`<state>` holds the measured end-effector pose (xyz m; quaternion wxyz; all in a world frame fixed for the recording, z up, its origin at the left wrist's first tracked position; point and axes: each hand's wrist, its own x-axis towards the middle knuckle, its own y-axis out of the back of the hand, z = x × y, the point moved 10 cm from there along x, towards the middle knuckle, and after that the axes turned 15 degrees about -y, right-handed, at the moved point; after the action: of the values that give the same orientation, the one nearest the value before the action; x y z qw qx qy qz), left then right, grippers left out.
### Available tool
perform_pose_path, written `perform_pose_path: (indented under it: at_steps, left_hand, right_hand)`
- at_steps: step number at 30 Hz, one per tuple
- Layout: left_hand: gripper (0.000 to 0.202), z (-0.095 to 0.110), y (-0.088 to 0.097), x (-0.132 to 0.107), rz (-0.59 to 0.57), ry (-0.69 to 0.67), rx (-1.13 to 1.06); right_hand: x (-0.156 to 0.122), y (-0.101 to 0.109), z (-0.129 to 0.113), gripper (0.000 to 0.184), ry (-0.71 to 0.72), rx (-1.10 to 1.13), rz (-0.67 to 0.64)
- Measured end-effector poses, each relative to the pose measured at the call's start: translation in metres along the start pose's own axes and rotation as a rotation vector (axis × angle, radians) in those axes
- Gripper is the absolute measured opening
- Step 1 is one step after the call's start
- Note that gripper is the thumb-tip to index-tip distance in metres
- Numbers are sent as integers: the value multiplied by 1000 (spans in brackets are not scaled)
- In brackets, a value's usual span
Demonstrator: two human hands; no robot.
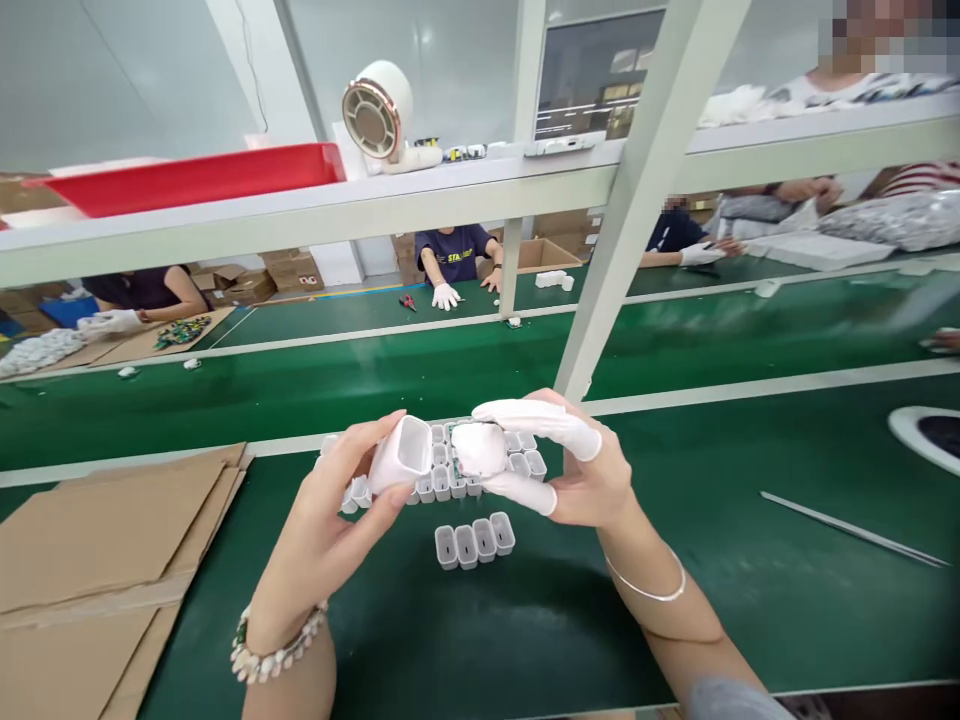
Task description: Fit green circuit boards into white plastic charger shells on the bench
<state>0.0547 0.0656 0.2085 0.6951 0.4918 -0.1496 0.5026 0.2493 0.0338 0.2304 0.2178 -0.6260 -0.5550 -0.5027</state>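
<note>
My left hand [330, 520] is closed round a small white plastic housing [401, 455] whose open end faces me. My right hand [577, 470], with white finger cots on thumb and forefinger, pinches a rounded white part [478, 448] that has a green circuit board at its edge. The two pieces are held close together above the green mat [525, 620]. Under them stand rows of small white open cases [517, 462], and a short row of several more [474, 541] sits nearer to me.
Flattened cardboard sheets [97, 560] lie at the left. A thin metal rod [855, 528] lies at the right, by a white round object [926, 432]. A slanted frame post [637, 200] rises ahead. Other people work across the green conveyor [450, 370].
</note>
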Motion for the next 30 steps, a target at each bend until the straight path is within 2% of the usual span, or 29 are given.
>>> perform_pose_path:
  at_steps: [3,6,8,10,19,30]
  left_hand:
    - [34,-12,-14,-5,69,136,-228]
    - [40,-27,-25,-10,203,310,-414]
    - [45,-38,-28,-14,292,420,-472]
    - [48,-45,-30,-16,333,477,-507]
    - [52,-44,-35,-10,256,452,-534]
    - [50,-38,-33,-6,263,394,-516]
  right_hand:
    - [0,0,-4,53,55,46,46]
    - [0,-4,-6,57,88,55,57]
    - [0,-7,-8,57,96,34,40]
    - [-2,-10,-11,53,104,0,21]
    - [-6,-16,-18,39,74,-79,-18]
    - [-11,-16,-19,51,24,-147,-34]
